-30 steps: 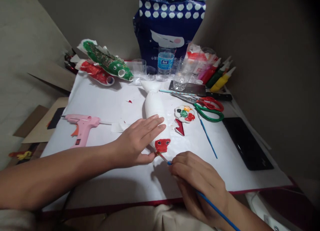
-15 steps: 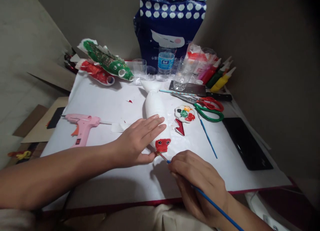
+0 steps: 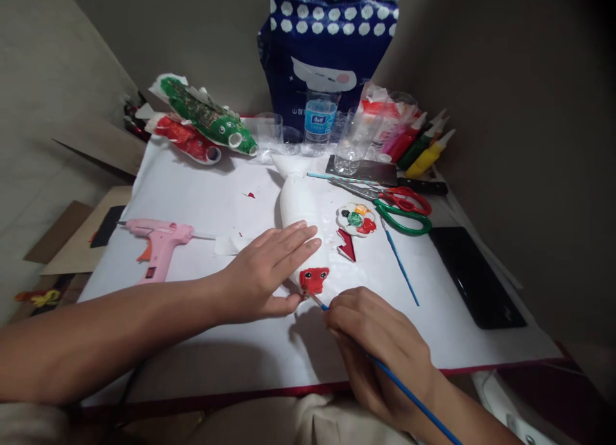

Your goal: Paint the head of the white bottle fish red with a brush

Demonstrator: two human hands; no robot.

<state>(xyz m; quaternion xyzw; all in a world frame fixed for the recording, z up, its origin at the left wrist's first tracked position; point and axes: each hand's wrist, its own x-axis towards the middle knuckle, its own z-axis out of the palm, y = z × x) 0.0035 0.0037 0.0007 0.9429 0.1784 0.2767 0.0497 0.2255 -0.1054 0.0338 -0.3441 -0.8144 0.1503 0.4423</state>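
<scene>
A white fish figure [image 3: 297,204] lies on the covered table, its tail pointing away from me and its red-painted head with two eyes toward me. My left hand [image 3: 264,268] holds it, the fingers laid across its body and the thumb by the mouth end. In my right hand [image 3: 382,349] is a thin blue paintbrush [image 3: 411,393], pinched near its bristles. The brush tip touches the head near the lower left edge of the red paint. Right of the fish sit a flower-shaped paint palette [image 3: 356,219] and a scrap of red card [image 3: 346,245].
A pink glue gun [image 3: 163,236] lies at left. Finished-looking green [image 3: 206,114] and red fish [image 3: 185,139] stand behind it. At right are scissors [image 3: 404,217], a knife [image 3: 366,170], a second brush [image 3: 402,268], a black phone [image 3: 476,277], paint bottles [image 3: 428,156] and clear cups [image 3: 353,143].
The brush tip has shifted slightly up onto the red edge of the head, my right hand moving with it. My left hand and the fish stay in place.
</scene>
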